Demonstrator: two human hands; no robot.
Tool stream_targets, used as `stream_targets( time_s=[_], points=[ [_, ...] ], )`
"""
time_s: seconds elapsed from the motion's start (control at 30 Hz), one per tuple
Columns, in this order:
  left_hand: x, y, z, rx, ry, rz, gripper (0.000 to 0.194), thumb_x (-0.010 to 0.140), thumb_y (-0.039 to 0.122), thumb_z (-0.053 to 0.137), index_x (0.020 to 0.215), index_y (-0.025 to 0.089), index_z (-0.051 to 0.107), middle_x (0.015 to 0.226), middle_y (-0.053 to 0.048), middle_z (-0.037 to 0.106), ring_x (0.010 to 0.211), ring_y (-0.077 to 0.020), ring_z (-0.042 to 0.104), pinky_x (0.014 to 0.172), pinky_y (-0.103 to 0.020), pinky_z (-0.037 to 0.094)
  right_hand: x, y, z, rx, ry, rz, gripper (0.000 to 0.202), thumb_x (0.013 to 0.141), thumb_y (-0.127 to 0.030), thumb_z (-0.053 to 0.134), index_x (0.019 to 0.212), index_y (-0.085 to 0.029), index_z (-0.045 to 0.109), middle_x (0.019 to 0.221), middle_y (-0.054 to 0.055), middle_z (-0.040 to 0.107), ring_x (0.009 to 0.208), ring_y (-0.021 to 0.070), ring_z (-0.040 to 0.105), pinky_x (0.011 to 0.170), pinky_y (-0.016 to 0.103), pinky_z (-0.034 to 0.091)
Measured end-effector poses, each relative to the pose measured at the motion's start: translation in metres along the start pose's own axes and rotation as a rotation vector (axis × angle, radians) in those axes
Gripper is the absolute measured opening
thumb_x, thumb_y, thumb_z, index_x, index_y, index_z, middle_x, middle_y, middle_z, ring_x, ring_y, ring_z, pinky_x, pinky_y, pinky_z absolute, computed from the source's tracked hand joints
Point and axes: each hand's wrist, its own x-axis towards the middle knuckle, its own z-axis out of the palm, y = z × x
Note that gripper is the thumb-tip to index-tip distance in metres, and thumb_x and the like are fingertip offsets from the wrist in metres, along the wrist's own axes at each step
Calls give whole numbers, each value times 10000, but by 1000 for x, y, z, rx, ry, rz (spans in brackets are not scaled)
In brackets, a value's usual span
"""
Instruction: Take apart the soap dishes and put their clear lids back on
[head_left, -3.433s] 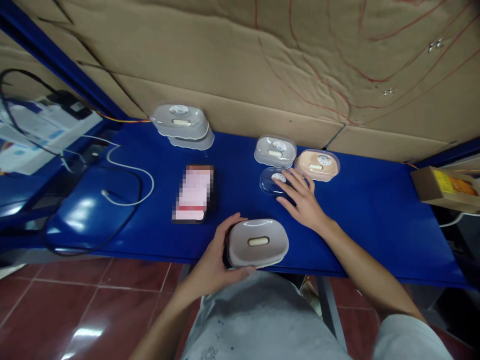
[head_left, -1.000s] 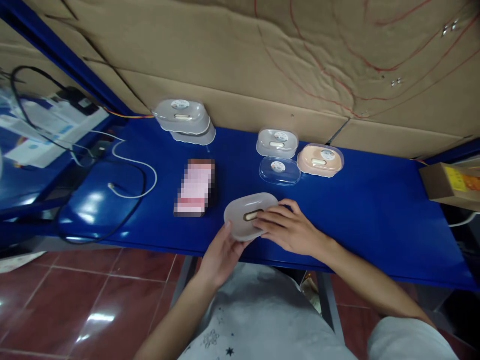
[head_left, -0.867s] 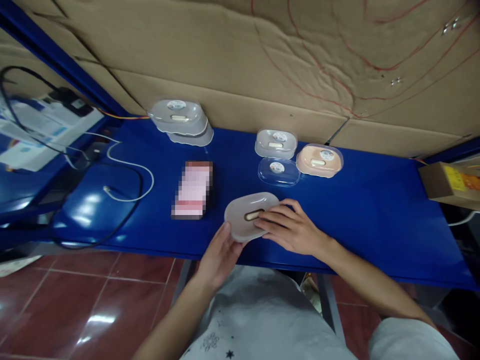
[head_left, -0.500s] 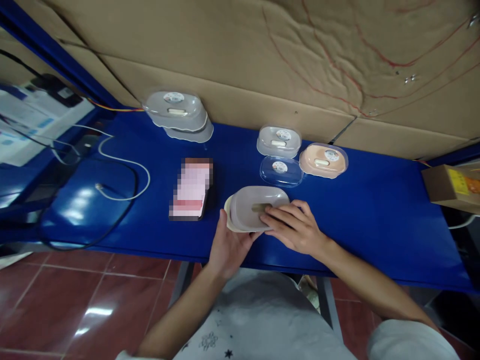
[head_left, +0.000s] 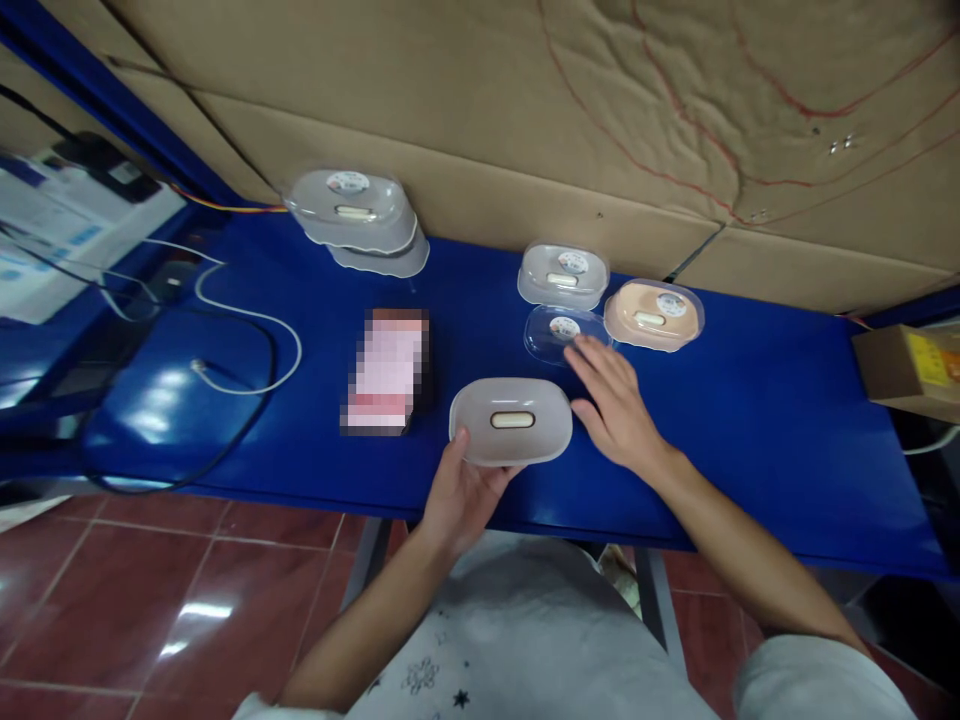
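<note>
My left hand [head_left: 465,490] grips a pale grey, oval plastic box [head_left: 480,440] by its near left side, thumb over the rim. The box has no cover on it, and a cream oblong piece [head_left: 513,420] shows in the middle of its floor. My right hand [head_left: 619,405] reaches out just right of the box, fingers stretched. Its fingertips overlap the right edge of a clear plastic lid [head_left: 547,335] with a round white sticker; whether they touch it I cannot tell.
Behind the lid stand a lidded grey box [head_left: 544,285] and a lidded peach box [head_left: 637,330]. Stacked boxes [head_left: 375,235] stand at the back left. A blurred-out phone [head_left: 386,370] and a white cable [head_left: 289,335] lie left on the blue table [head_left: 750,450]. A cardboard box [head_left: 892,370] is far right.
My right hand has left the box and moved up and right to the clear lid. The grey box now sits evenly in my left hand, its inside uncovered to view.
</note>
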Motion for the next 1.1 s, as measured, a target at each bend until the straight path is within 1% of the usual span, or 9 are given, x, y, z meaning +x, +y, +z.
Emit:
stream_targets(
  time_s=[0.1, 0.23, 0.4, 0.53, 0.63, 0.73, 0.8, 1.0, 1.1],
  points=[
    [-1, 2, 1, -2, -3, -12, 644, 966, 550, 746, 1531, 274, 603, 1439, -90, 737, 1524, -386, 524, 1253, -597, 450, 3, 14, 0, -96, -6, 121, 640, 1119, -464, 476, 1706, -266, 317, 1630, 160, 548, 1549, 364, 475, 1278, 631, 324],
    [-1, 2, 0, -1, -30, -52, 669, 960, 554, 757, 1545, 274, 591, 1464, -92, 724, 1553, -385, 491, 1275, -607, 417, 1, 18, 3, -127, 60, 135, 582, 1059, -530, 604, 1571, -262, 533, 1533, 188, 593, 1471, 394, 536, 1191, 629, 417],
    [1, 1, -3, 49, -74, -177, 715, 956, 589, 759, 1559, 249, 583, 1495, -122, 704, 1565, -401, 472, 1281, -628, 395, -1, 21, -1, -88, 23, 193, 595, 1051, -582, 597, 1568, -293, 543, 1626, 178, 545, 1492, 403, 538, 1165, 651, 471],
    [2, 1, -1, 82, -107, -221, 721, 958, 633, 736, 1539, 225, 606, 1533, -148, 672, 1554, -417, 483, 1260, -636, 419, 0, 15, -8, 91, 163, 275, 542, 1073, -546, 567, 1543, -275, 569, 1539, 147, 646, 1440, 344, 607, 1192, 600, 500],
    [2, 1, 1, 74, -139, -199, 690, 958, 656, 721, 1506, 245, 636, 1560, -128, 654, 1550, -415, 489, 1249, -646, 432, -2, -6, -11, 233, 141, 191, 518, 1081, -530, 560, 1537, -283, 573, 1525, 127, 658, 1435, 312, 618, 1188, 544, 525],
    [2, 0, -1, 67, -168, -173, 658, 949, 685, 713, 1439, 246, 689, 1548, -116, 666, 1553, -406, 487, 1250, -625, 439, -8, -31, -7, 239, 16, 37, 619, 1049, -566, 614, 1594, -291, 508, 1581, 146, 606, 1459, 340, 592, 1192, 574, 513],
    [3, -1, -3, 73, -181, -160, 655, 927, 704, 727, 1385, 236, 724, 1504, -114, 699, 1544, -400, 502, 1257, -600, 439, -10, -42, -3, 204, 7, -40, 708, 1029, -573, 649, 1644, -294, 434, 1601, 163, 578, 1470, 359, 575, 1184, 595, 512],
    [1, -4, -11, 96, -205, -87, 680, 876, 663, 810, 1366, 197, 734, 1421, -140, 746, 1543, -392, 507, 1278, -551, 417, -13, -46, 0, 128, 40, -163, 887, 956, -591, 756, 1683, -308, 335, 1589, 175, 568, 1490, 397, 539, 1171, 630, 512],
    [-2, -7, -14, 138, -235, -38, 843, 759, 635, 922, 1442, 204, 681, 1422, -164, 739, 1525, -409, 524, 1276, -553, 410, -14, -44, -2, 174, 44, -183, 913, 922, -574, 805, 1668, -332, 337, 1570, 159, 568, 1501, 400, 521, 1185, 649, 503]
  ],
)
